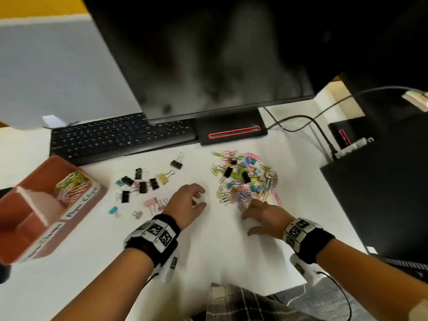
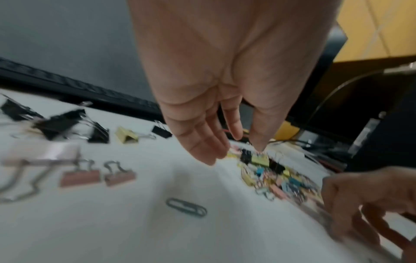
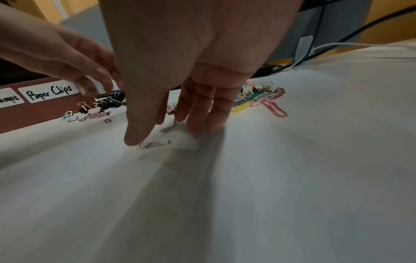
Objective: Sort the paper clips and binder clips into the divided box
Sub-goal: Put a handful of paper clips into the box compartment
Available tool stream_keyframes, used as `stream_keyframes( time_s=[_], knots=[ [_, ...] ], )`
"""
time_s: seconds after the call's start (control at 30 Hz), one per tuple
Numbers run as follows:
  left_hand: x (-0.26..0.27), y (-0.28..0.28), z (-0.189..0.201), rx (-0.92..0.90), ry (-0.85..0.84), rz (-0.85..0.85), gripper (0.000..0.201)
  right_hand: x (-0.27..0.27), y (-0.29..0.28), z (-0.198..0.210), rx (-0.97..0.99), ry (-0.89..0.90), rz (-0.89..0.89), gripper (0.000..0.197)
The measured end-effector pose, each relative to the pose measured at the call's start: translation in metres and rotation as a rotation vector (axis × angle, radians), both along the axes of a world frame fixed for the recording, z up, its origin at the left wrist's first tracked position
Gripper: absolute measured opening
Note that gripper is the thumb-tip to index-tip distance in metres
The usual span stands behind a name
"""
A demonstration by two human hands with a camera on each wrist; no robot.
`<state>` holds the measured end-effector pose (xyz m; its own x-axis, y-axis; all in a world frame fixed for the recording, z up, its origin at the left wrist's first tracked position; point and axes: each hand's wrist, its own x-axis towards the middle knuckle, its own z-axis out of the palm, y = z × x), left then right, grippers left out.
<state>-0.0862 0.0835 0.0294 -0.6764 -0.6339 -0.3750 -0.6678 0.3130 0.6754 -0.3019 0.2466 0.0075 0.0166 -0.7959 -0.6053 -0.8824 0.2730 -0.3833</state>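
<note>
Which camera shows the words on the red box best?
The right wrist view. There the white label on the divided box faces the camera and reads "Paper Clips". In the head view the labels are slanted and blurry, so they are hard to read. The left wrist view does not show the box.

White desk point(image 1: 220, 251) fills the near scene. Black monitor point(image 1: 208, 54) leans over the far middle, its stand base point(image 1: 231, 133) showing a red slot. Black keyboard point(image 1: 120, 140) far left under it. Grey partition panel point(image 1: 58, 72) at far left, yellow wall point(image 1: 41, 6) above. Black cables point(image 1: 301, 119) trail far right to a black computer case point(image 1: 382, 193). Even indoor light, soft shadows.
</note>
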Motion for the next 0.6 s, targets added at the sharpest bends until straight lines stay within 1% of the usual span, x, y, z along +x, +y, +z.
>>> stream_keyframes(
  time_s=[0.07, 0.13, 0.23, 0.37, 0.5, 0.6],
  knots=[
    [-0.016, 0.008, -0.012, -0.044, -0.108, -0.045, 0.032, -0.004, 0.004, -0.007, 0.006, -0.061, 0.023, 0.045],
    [-0.022, 0.011, -0.022, -0.102, -0.236, -0.059, 0.037, -0.011, 0.006, -0.011, -0.015, -0.128, 0.028, 0.041],
    [-0.013, 0.008, -0.029, -0.163, -0.385, -0.028, 0.032, -0.016, 0.005, -0.012, -0.051, -0.161, 0.048, 0.031],
    [-0.001, 0.001, -0.031, -0.151, -0.446, -0.028, 0.013, -0.014, 0.003, -0.015, -0.115, -0.161, 0.099, 0.021],
    [-0.001, -0.004, -0.033, -0.123, -0.483, -0.035, 0.017, -0.012, -0.002, -0.018, -0.136, -0.135, 0.204, 0.020],
    [-0.005, -0.003, -0.032, -0.126, -0.494, -0.049, 0.020, -0.014, -0.003, -0.018, -0.144, -0.108, 0.246, 0.019]
  ],
)
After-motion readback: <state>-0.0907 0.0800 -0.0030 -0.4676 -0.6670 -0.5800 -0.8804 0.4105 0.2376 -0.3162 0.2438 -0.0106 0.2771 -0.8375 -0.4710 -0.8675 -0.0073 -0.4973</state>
